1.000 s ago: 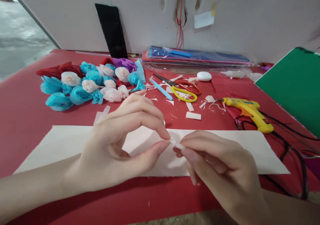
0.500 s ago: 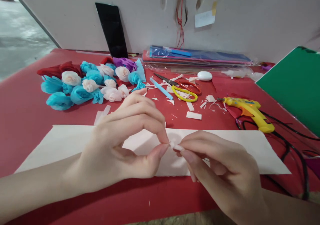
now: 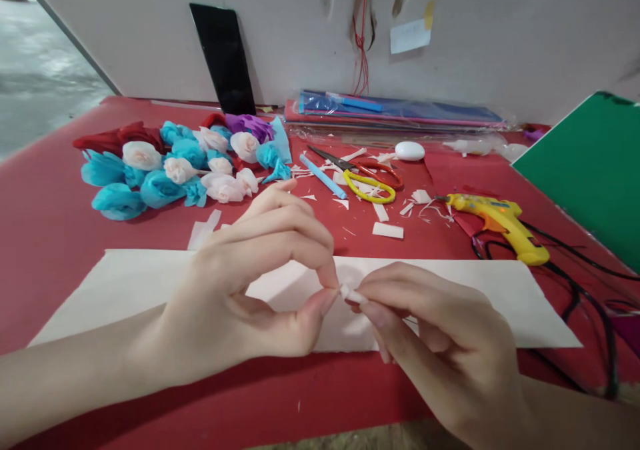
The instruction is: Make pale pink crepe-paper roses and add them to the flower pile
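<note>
My left hand point(image 3: 250, 283) and my right hand point(image 3: 440, 343) meet above a long pale paper sheet point(image 3: 125, 283) lying on the red table point(image 3: 45, 230). Both pinch a small roll of pale paper point(image 3: 350, 294) between thumb and forefinger, left hand at its left end, right hand at its right end. The other fingers of both hands are curled.
A heap of blue, white, red and purple paper flowers point(image 3: 175, 167) lies at the back left. Scissors with yellow and red handles point(image 3: 367, 180), a blue pen point(image 3: 323, 177), paper scraps point(image 3: 387, 230), a yellow glue gun point(image 3: 500, 223) with black cable, a green board point(image 3: 590, 170) and stacked paper packs point(image 3: 395, 113) lie behind.
The hands have stayed in place; my left fingertips have closed a little tighter on the small paper roll.
</note>
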Demonstrator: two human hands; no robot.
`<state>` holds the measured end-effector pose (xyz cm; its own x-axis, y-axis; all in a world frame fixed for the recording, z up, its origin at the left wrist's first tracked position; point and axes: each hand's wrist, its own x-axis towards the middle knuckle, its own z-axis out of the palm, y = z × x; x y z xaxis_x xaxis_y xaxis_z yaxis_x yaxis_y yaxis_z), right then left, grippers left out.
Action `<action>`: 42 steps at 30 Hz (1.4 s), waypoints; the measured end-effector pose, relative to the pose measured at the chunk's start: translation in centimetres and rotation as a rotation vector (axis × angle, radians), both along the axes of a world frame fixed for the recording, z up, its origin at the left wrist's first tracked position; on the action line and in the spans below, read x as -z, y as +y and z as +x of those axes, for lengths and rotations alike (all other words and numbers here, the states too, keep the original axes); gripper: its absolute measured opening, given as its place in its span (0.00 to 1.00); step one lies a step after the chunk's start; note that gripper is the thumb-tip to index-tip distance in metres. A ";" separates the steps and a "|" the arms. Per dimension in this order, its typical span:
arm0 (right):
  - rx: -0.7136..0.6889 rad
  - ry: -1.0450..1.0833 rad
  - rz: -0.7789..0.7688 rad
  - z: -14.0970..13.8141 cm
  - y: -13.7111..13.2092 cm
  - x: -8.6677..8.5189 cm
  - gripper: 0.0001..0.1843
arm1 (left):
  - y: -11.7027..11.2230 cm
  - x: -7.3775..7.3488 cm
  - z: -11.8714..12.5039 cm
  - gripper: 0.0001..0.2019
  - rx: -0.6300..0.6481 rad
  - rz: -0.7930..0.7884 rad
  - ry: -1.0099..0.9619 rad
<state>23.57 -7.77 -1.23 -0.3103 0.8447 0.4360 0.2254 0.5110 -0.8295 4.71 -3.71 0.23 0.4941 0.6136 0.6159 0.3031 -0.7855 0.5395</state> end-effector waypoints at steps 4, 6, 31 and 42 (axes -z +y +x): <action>-0.017 0.008 0.007 0.0 0.1 0.0 0.08 | 0.0 0.1 0.0 0.08 0.005 0.017 0.000; -0.022 0.006 0.018 0.1 0.2 -0.1 0.08 | 0.0 0.1 -0.1 0.08 0.007 0.011 0.000; -0.250 0.233 -0.669 0.0 0.7 0.3 0.11 | -1.2 1.7 0.2 0.06 0.056 -0.630 -0.211; -0.096 0.162 -0.404 -0.5 0.7 0.0 0.07 | -1.0 1.4 0.8 0.07 0.027 -0.627 -0.171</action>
<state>23.05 -7.08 -1.26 -0.3507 0.9279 0.1266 0.0438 0.1512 -0.9875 5.49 -4.73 -1.18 0.4415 0.8708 0.2161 0.1568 -0.3121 0.9370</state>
